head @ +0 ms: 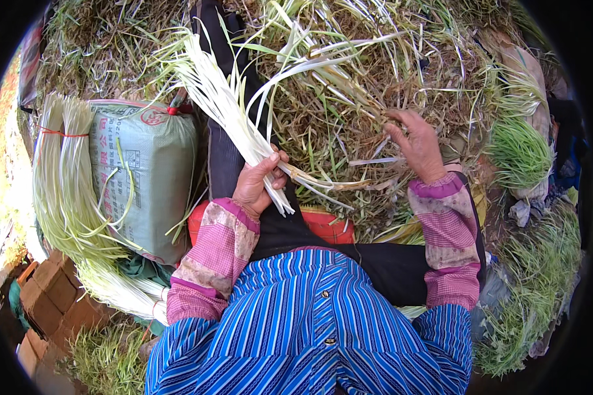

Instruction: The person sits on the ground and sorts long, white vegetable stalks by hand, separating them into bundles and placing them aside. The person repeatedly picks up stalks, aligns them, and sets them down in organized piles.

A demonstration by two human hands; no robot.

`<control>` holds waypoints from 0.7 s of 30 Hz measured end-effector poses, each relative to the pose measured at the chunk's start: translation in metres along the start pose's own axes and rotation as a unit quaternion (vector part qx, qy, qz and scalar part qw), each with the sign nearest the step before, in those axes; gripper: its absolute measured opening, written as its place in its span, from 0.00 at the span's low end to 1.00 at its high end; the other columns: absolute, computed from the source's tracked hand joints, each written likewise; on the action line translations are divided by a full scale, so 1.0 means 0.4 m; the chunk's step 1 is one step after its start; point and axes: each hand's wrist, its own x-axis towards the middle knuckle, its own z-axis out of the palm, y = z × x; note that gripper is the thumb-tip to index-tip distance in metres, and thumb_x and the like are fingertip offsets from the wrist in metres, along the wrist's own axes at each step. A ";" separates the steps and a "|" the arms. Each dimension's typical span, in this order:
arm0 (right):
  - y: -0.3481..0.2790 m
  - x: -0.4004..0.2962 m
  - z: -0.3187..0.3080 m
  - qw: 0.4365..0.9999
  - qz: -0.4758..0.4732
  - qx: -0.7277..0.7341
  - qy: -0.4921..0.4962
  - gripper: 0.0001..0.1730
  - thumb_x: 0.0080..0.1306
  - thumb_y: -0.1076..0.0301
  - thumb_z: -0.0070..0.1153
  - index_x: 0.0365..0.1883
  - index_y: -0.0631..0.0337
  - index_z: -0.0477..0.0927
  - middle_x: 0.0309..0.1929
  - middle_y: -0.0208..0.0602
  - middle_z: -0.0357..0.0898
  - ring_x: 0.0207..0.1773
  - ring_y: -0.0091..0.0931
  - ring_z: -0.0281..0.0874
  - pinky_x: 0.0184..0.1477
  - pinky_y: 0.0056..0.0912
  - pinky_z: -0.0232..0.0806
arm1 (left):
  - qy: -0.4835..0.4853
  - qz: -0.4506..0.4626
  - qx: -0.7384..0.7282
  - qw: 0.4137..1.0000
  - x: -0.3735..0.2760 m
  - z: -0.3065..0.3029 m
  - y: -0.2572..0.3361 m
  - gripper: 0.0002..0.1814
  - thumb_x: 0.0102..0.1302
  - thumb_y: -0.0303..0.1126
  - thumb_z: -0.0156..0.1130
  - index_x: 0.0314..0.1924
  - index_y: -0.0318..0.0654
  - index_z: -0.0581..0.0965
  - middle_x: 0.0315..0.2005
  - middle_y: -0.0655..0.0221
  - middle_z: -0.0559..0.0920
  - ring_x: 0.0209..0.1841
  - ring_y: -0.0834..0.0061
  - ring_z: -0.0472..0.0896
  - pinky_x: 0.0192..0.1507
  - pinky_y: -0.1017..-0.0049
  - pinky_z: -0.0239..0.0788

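Note:
My left hand (261,183) is closed around a loose bundle of pale blanched chives (217,91). Their white cut ends stick out below my fist, and the leafy tips fan out to the upper left. A few browned, withered stalks (326,183) trail rightward from the same fist. To the right, my right hand (412,140) hangs over the litter with thumb and fingertips close together. Brown ends of some wilted stalks (355,91) meet its fingertips; whether they are pinched cannot be made out.
A heap of dry, discarded leaves (326,128) spreads around my legs. At left, chive bundles tied with red string (62,148) lean on a stuffed green woven sack (153,163) bearing writing. Bricks (49,286) lie lower left. Green chives (521,153) and more loose greens (533,296) lie right.

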 end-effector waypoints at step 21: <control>-0.250 -0.052 0.299 0.720 0.158 0.657 -0.155 0.25 0.62 0.49 0.39 0.35 0.67 0.71 0.26 0.30 0.73 0.30 0.21 0.72 0.33 0.20 0.65 | -0.046 -0.002 0.091 0.995 -0.035 -0.003 0.008 0.12 0.55 0.29 0.55 0.41 0.37 0.69 0.30 0.70 0.74 0.23 0.84 0.69 0.18 0.86 0.59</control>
